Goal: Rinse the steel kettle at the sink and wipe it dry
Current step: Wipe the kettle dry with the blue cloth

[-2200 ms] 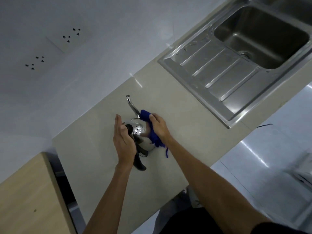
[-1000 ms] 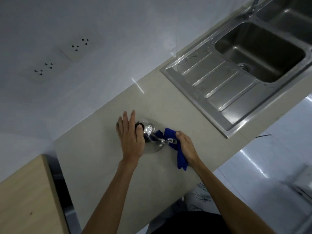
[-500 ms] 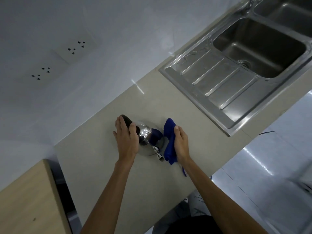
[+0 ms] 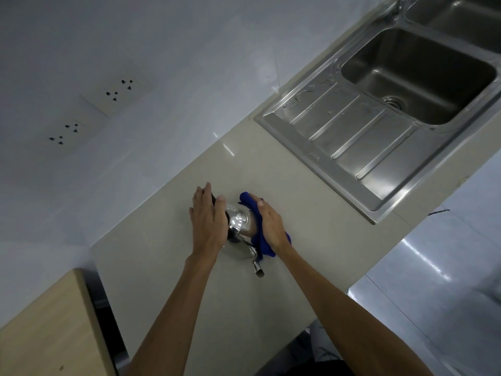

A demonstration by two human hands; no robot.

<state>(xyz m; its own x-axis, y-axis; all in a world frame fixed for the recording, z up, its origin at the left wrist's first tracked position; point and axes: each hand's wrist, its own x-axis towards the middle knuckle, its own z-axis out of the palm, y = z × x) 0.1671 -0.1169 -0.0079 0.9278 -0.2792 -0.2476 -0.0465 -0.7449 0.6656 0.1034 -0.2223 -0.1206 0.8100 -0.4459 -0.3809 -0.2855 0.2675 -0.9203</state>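
The steel kettle [image 4: 238, 223] stands on the beige countertop [image 4: 284, 213], its spout pointing toward me at the lower right. My left hand [image 4: 207, 221] lies over its black handle and left side and holds it. My right hand [image 4: 269, 223] presses a blue cloth [image 4: 259, 234] against the kettle's right side. Much of the kettle's body is hidden under both hands. The steel sink [image 4: 417, 74] lies at the upper right, apart from the kettle.
The sink's ribbed drainboard [image 4: 349, 137] sits between the basin and the kettle. A white wall with two socket plates [image 4: 119, 90] runs behind the counter. A wooden surface [image 4: 48, 329] is at the lower left. The counter's front edge drops to a shiny floor [image 4: 433, 267].
The kettle has turned, so its spout swung from away from me to toward me. My right hand with the cloth moved around the kettle's right side, now further back.
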